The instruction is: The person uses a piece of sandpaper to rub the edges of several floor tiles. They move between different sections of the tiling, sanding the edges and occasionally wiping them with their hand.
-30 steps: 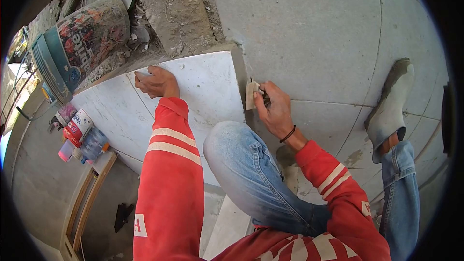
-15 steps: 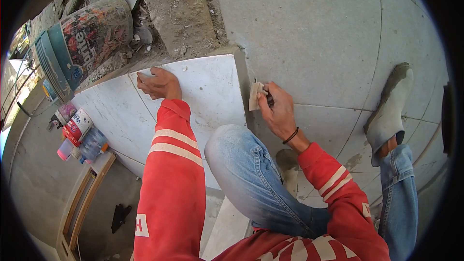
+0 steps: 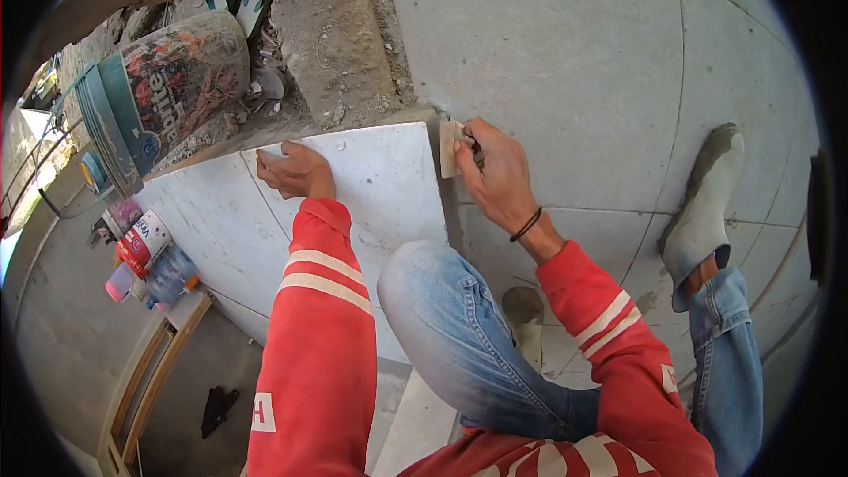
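My left hand [image 3: 297,171] rests on the white tiled top [image 3: 380,177], near its far edge. Its fingers are curled, and whatever they may hold is hidden. My right hand [image 3: 499,172] grips a small flat beige scraper [image 3: 449,148] between thumb and fingers. The scraper's flat face stands upright along the grey side [image 3: 449,212] of the tiled block, close to its far corner. A dark band circles my right wrist.
A teal-rimmed bucket [image 3: 190,79] lies on its side beyond the tiled top. Bottles and tubs [image 3: 146,243] stand at the left, by a wooden frame [image 3: 163,371]. Large grey floor tiles [image 3: 548,53] spread to the right. My bent knee [image 3: 424,287] is between my arms.
My right hand has moved the scraper away from me along the block's side, toward the far corner. My left hand stays at its spot on the tile, and the view has shifted slightly.
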Motion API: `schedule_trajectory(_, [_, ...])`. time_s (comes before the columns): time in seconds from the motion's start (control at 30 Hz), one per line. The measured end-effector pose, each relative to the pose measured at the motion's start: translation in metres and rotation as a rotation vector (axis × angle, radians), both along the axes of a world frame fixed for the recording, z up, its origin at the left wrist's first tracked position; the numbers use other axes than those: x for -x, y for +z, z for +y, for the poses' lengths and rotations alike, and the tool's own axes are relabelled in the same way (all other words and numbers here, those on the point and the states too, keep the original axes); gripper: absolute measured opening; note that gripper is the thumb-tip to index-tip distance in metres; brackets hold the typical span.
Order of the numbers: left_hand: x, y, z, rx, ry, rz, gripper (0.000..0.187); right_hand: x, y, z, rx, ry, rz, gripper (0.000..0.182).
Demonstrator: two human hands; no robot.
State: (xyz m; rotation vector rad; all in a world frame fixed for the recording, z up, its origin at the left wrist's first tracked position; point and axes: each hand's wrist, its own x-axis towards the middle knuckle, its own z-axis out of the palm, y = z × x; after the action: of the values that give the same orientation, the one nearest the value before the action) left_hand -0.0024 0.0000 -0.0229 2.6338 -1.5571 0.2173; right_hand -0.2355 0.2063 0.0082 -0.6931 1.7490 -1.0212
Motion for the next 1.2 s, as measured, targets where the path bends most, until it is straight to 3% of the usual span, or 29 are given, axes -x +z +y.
schedule_trajectory(0.13, [0.002,0.002,0.002,0.005,0.017,0.026,0.058,-0.004,-0.015,-0.026,-0.001,0.055,0.104,0.014])
schedule_trajectory(0.23, [-0.002,0.004,0.001,0.009,0.016,0.009,0.058,-0.041,-0.008,0.043,-0.029,0.139,0.012,0.014])
schedule_trajectory(0.33, [-0.003,-0.002,0.000,0.011,0.019,0.017,0.058,-0.038,-0.008,0.053,-0.058,0.145,-0.036,0.014])
schedule_trajectory(0.47, [-0.003,0.000,0.000,0.013,0.023,0.044,0.059,0.009,-0.007,-0.015,-0.041,-0.041,0.018,0.015])
schedule_trajectory(0.57, [-0.002,0.002,0.002,-0.006,0.024,0.022,0.059,0.003,-0.021,-0.034,0.047,-0.030,0.147,0.015])
schedule_trajectory(0.67, [-0.005,0.000,0.001,0.018,0.001,0.032,0.059,-0.033,-0.008,0.021,-0.093,0.088,0.059,0.014])
schedule_trajectory(0.77, [-0.005,-0.002,0.000,0.026,0.007,0.029,0.058,-0.058,-0.009,0.072,-0.065,0.120,-0.050,0.014])
schedule_trajectory(0.83, [-0.005,-0.002,-0.001,0.009,0.019,0.013,0.058,-0.045,0.003,0.069,-0.135,0.053,-0.063,0.012])
schedule_trajectory(0.93, [-0.004,-0.001,-0.001,0.002,0.014,0.019,0.057,-0.002,0.000,-0.001,-0.064,-0.045,-0.056,0.014])
schedule_trajectory(1.0, [-0.004,0.000,0.002,0.008,0.013,0.033,0.057,0.012,-0.008,-0.032,0.026,0.015,0.134,0.014])
schedule_trajectory(1.2, [-0.005,0.000,0.000,0.025,-0.001,0.012,0.059,-0.052,-0.007,0.064,-0.117,0.171,0.011,0.014])
